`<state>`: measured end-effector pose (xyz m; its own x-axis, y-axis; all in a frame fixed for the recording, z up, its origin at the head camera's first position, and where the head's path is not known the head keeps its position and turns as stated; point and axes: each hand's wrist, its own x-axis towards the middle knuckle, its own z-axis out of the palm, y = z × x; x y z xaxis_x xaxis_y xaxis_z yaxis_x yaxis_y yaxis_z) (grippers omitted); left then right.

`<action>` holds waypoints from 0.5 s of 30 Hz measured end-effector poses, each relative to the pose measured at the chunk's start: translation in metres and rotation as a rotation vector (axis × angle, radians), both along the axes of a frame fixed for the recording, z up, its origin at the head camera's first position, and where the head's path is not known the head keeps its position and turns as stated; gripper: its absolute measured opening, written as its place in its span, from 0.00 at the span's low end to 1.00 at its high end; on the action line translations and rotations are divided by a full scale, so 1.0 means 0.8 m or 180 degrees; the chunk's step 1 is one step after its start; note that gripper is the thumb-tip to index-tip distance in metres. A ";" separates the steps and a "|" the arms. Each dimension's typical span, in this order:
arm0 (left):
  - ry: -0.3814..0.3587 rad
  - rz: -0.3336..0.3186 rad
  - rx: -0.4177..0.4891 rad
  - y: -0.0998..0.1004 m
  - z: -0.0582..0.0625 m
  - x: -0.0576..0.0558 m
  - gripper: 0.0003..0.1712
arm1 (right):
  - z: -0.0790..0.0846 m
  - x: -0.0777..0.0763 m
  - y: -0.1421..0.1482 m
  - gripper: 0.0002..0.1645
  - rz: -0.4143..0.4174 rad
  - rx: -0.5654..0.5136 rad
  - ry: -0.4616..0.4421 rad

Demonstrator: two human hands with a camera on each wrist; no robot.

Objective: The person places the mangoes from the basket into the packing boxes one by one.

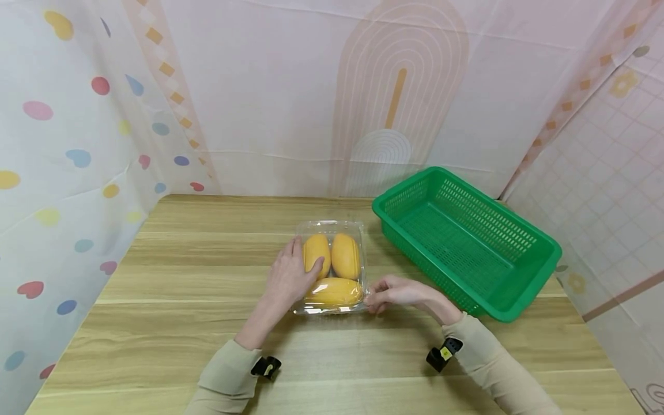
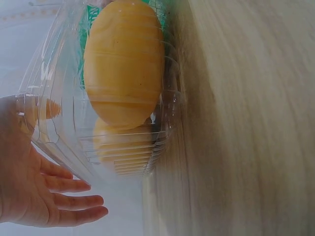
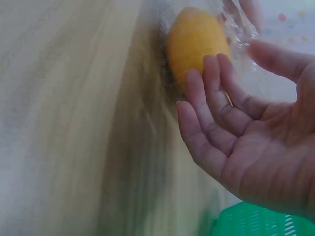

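Observation:
A clear plastic clamshell box (image 1: 364,245) lies on the wooden table with its lid down. Inside are three yellow mangoes: one at the back left (image 1: 317,249), one at the back right (image 1: 346,257) and one lying crosswise in front (image 1: 334,291). My left hand (image 1: 290,274) rests on the box's left side, its fingers fairly straight and the thumb over the lid. At the front right corner, my right hand (image 1: 398,293) pinches the box's edge between thumb and fingers. The left wrist view shows a mango (image 2: 123,64) through the ribbed plastic wall.
A green perforated basket (image 1: 430,259) stands to the right of the box, set at an angle, with nothing in it. Patterned cloth (image 1: 270,104) hangs behind the table (image 1: 181,300) and along both sides.

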<state>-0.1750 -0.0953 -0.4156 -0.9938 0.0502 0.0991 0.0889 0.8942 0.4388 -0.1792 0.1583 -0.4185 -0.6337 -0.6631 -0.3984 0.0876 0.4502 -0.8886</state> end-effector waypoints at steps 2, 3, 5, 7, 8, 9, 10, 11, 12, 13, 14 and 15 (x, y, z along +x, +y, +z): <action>0.0020 -0.0002 -0.0012 0.000 0.000 0.000 0.47 | 0.003 -0.001 0.000 0.13 -0.0109 0.0099 0.0209; 0.0032 -0.0008 -0.0021 -0.001 0.000 -0.001 0.47 | 0.005 -0.002 0.000 0.14 -0.0166 0.0191 0.0428; 0.0074 -0.0028 -0.0035 -0.001 0.001 -0.001 0.47 | 0.011 -0.004 -0.002 0.14 -0.0329 0.0418 0.0934; 0.0132 -0.0063 -0.0039 -0.002 0.004 -0.002 0.46 | 0.017 -0.006 -0.006 0.13 -0.0511 0.0635 0.1475; 0.0164 -0.0083 -0.0042 -0.003 0.005 -0.002 0.46 | 0.021 -0.008 -0.008 0.12 -0.0600 0.0704 0.1735; 0.0193 -0.0106 -0.0041 -0.003 0.007 -0.003 0.45 | 0.024 -0.009 -0.011 0.11 -0.0684 0.0746 0.1953; 0.0229 -0.0135 -0.0046 -0.004 0.009 -0.004 0.45 | 0.028 -0.011 -0.013 0.10 -0.0787 0.0739 0.2138; 0.0267 -0.0169 -0.0047 -0.004 0.011 -0.005 0.45 | 0.031 -0.014 -0.016 0.09 -0.0885 0.0709 0.2309; 0.0304 -0.0203 -0.0057 -0.004 0.014 -0.007 0.44 | 0.034 -0.017 -0.019 0.08 -0.0980 0.0669 0.2482; 0.0336 -0.0233 -0.0067 -0.005 0.016 -0.010 0.44 | 0.036 -0.020 -0.021 0.08 -0.1065 0.0627 0.2651; 0.0357 -0.0262 -0.0062 -0.005 0.019 -0.012 0.44 | 0.038 -0.023 -0.024 0.07 -0.1139 0.0595 0.2822; 0.0381 -0.0300 -0.0076 -0.006 0.023 -0.015 0.44 | 0.039 -0.026 -0.026 0.07 -0.1206 0.0582 0.2991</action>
